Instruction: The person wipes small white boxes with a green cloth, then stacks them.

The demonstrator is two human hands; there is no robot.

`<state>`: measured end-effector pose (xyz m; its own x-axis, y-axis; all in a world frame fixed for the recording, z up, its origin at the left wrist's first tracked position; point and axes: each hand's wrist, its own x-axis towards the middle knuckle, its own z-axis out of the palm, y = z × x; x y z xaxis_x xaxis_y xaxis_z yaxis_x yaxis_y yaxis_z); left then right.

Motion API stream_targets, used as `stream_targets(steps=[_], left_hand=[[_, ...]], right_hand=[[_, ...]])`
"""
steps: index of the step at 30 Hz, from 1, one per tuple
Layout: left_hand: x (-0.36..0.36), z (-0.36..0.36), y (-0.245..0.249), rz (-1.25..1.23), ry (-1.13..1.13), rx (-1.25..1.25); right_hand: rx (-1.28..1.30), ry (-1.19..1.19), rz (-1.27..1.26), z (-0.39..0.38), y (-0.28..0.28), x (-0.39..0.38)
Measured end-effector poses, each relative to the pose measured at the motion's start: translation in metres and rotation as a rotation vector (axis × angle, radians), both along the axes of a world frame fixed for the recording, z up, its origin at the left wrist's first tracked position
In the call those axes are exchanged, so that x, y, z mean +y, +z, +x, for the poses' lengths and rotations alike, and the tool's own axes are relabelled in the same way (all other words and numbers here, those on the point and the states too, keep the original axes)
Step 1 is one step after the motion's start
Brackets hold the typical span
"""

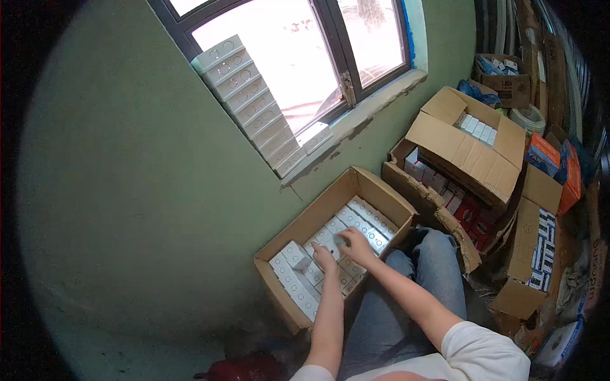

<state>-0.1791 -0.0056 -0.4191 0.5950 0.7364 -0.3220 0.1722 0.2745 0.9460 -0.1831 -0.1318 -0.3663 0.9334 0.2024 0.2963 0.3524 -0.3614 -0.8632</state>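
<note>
An open cardboard carton (269,249) in front of me holds rows of white plastic electrical boxes (292,286) with round knockouts on their sides. Inside it, my left hand (325,257) has its fingers bent against a white electrical box (329,242) in the middle of the rows. From the other side, my right hand (358,246) curls its fingers at the same box. The fingertips of both hands are partly hidden. One more white box (296,255) sits raised on top of the rows, left of my left hand.
A tall leaning stack of white electrical boxes (248,105) stands on the window sill (365,120), with a lower piece beside it. At right are an open carton (467,155) on a torn carton (438,206), and a carton of small blue-and-white packs (541,251). A green wall borders the left.
</note>
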Motion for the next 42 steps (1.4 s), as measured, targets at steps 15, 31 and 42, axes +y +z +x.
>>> stream_targets(steps=[15,31,42], left_hand=[[-0.009,-0.008,0.024,-0.116,-0.147,-0.04],[-0.013,-0.003,0.031,-0.014,0.006,-0.073],[-0.018,-0.002,0.04,0.16,0.003,0.009]], right_hand=[[-0.03,-0.247,-0.093,0.008,-0.023,0.002],[-0.15,-0.231,0.038,0.015,-0.002,0.001],[-0.008,0.015,-0.005,0.012,0.0,0.003]])
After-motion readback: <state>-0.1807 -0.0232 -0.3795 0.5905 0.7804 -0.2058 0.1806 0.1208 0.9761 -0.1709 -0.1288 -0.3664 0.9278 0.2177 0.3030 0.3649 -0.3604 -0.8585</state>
